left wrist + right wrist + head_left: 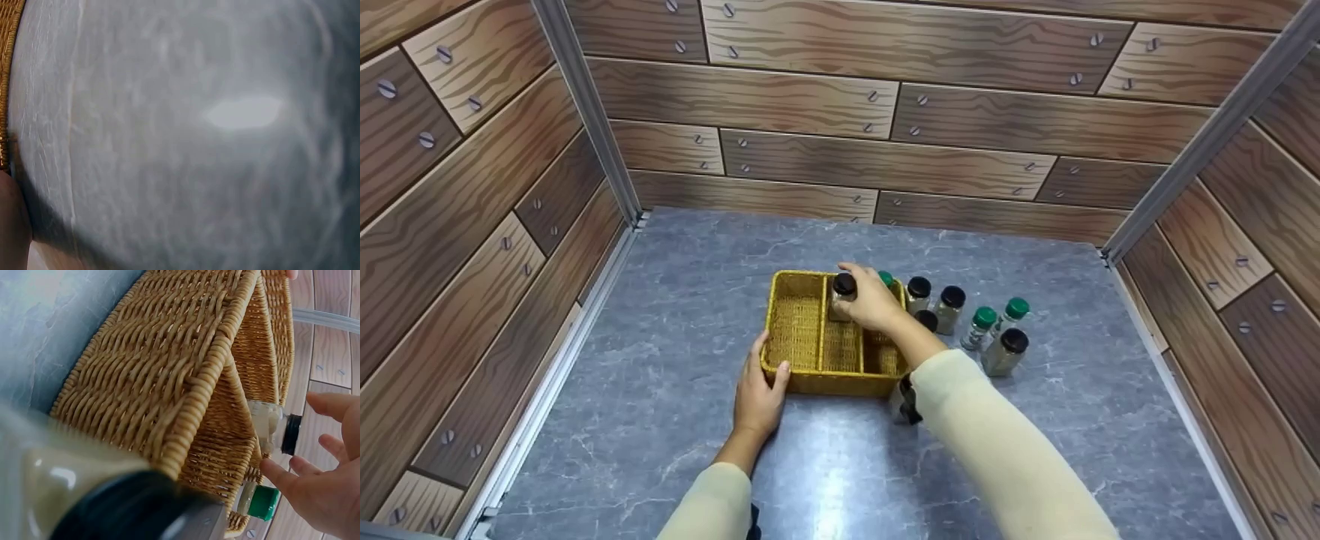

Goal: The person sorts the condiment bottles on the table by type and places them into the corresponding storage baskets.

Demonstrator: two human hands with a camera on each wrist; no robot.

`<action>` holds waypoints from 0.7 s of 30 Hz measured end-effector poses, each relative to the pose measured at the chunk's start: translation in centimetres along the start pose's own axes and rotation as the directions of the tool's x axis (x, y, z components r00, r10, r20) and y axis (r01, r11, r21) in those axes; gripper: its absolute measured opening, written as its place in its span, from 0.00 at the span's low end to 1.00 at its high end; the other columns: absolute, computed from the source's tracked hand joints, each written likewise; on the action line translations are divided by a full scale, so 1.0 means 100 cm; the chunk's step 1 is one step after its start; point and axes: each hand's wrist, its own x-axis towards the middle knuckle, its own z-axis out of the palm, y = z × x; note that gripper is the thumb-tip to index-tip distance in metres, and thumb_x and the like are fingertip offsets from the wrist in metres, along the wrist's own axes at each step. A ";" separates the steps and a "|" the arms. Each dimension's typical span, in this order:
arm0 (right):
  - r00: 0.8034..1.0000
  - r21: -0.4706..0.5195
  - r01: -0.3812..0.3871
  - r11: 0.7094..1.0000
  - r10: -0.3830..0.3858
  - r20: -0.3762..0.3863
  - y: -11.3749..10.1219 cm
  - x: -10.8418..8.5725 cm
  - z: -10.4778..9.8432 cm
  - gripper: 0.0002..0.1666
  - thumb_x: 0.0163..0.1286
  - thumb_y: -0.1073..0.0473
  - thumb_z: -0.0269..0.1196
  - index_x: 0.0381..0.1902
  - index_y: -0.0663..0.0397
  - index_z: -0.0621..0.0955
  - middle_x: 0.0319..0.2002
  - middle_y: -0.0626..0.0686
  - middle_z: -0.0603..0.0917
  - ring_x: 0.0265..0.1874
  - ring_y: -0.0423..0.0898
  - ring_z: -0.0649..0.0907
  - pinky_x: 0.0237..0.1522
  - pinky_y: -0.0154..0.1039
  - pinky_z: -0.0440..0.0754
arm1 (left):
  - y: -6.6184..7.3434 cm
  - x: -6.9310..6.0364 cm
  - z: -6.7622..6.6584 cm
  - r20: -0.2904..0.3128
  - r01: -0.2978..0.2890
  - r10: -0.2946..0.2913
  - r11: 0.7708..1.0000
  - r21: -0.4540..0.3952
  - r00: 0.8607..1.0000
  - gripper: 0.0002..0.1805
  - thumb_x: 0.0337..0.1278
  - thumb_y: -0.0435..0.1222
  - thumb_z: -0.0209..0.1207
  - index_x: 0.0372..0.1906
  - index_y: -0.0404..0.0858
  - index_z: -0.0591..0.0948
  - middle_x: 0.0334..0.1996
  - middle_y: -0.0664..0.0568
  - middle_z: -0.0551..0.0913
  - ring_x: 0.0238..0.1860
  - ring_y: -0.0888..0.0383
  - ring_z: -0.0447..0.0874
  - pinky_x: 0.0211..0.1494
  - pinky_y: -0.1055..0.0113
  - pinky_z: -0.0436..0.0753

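A yellow-brown woven basket (821,382) with three compartments stands on the grey marbled surface. Inside its middle compartment a clear black-capped jar (844,288) stands upright. My right hand (871,301) reaches over the basket around this jar; in the right wrist view its fingers are spread, with a gap beside the cap (291,434). A green-capped bottle (261,502) is in the right compartment, mostly covered by my hand in the head view. My left hand (759,397) touches the basket's front left corner, thumb at the front rim and fingers along the left side.
Right of the basket stand several jars, including black-capped ones (950,309) (1006,352) and green-capped bottles (979,330) (1014,311). Another jar (900,405), partly under my right sleeve, sits by the front right corner. Wood-patterned walls (885,150) enclose the surface.
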 end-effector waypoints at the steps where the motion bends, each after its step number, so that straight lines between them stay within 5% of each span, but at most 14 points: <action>1: 1.000 0.009 0.003 1.000 -0.003 0.008 0.001 -0.002 -0.001 0.48 0.75 0.57 0.72 0.86 0.39 0.63 0.82 0.66 0.65 0.73 0.65 0.78 0.72 0.59 0.81 | 0.000 0.000 0.000 -0.001 -0.001 0.001 1.000 -0.002 1.000 0.37 0.77 0.43 0.63 0.84 0.50 0.64 0.81 0.38 0.71 0.79 0.34 0.72 0.79 0.35 0.73; 13: 0.980 0.123 0.161 0.979 -0.173 0.095 0.029 -0.032 -0.035 0.42 0.74 0.60 0.71 0.82 0.55 0.68 0.75 0.72 0.71 0.74 0.71 0.75 0.77 0.64 0.75 | 0.000 0.000 0.002 -0.005 -0.007 0.007 1.000 -0.015 1.000 0.37 0.76 0.44 0.62 0.84 0.49 0.64 0.80 0.37 0.72 0.78 0.34 0.73 0.80 0.35 0.73; 21: 0.980 0.220 0.143 0.965 -0.169 0.107 0.053 -0.062 -0.056 0.39 0.77 0.61 0.68 0.82 0.54 0.69 0.76 0.67 0.71 0.77 0.68 0.74 0.79 0.63 0.73 | 0.000 -0.001 0.000 0.008 0.006 -0.006 1.000 -0.015 1.000 0.37 0.78 0.44 0.62 0.84 0.51 0.64 0.81 0.39 0.71 0.80 0.36 0.71 0.81 0.36 0.72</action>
